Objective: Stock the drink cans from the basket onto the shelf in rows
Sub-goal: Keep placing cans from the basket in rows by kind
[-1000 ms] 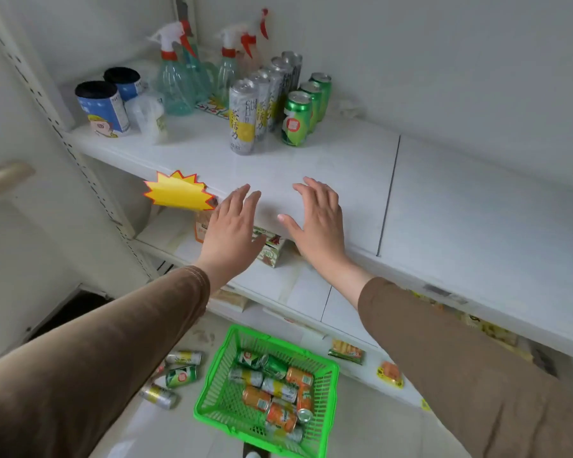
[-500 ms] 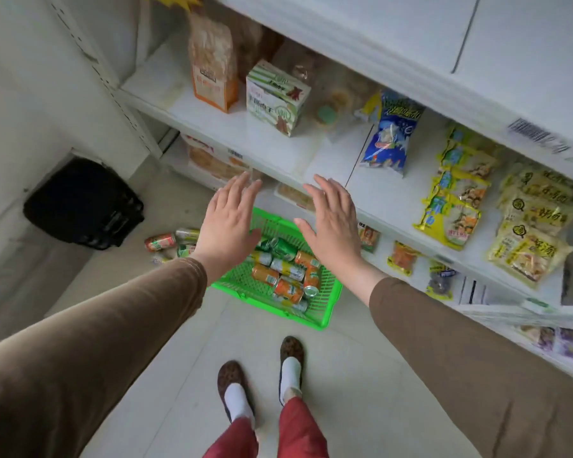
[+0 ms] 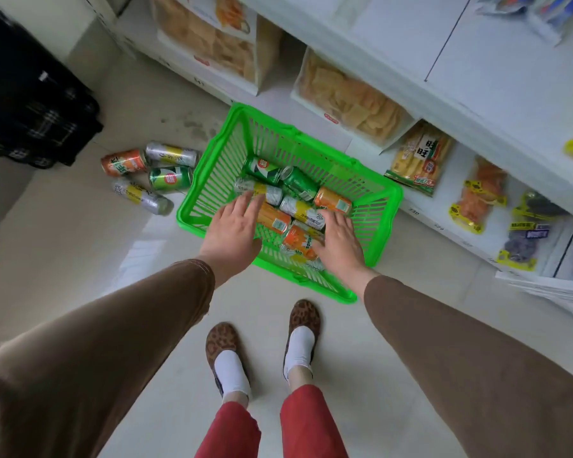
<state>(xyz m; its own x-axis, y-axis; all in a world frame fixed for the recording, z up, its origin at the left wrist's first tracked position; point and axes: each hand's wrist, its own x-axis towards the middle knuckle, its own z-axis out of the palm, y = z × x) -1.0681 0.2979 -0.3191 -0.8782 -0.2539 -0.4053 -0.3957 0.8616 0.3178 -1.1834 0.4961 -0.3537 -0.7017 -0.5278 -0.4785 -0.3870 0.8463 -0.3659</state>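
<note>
- Both hands reach down into the green basket [image 3: 382, 206] on the floor; neither grasps a can yet.
- The left hand [image 3: 234, 231] has its fingers extended and relaxed, fingertips over a silver-and-yellow can [image 3: 262, 192] and the end of an orange can [image 3: 273, 219]. Whether they touch cannot be told.
- The right hand [image 3: 339, 241] is likewise spread, its thumb side against another orange can [image 3: 300, 241] lying just to its left.
- The cans in the basket all lie on their sides, long axes running roughly left-to-right or at a slant, so each hand probably has to wrap across a barrel from above.
- The nearest orange can sits between the two hands, closer to the right one; the silver-and-yellow can lies ahead of the left fingertips.
- Four more cans [image 3: 146, 180] lie loose on the floor, left of the basket.
- The lower shelves [image 3: 477, 104] on the right hold snack packets.
</note>
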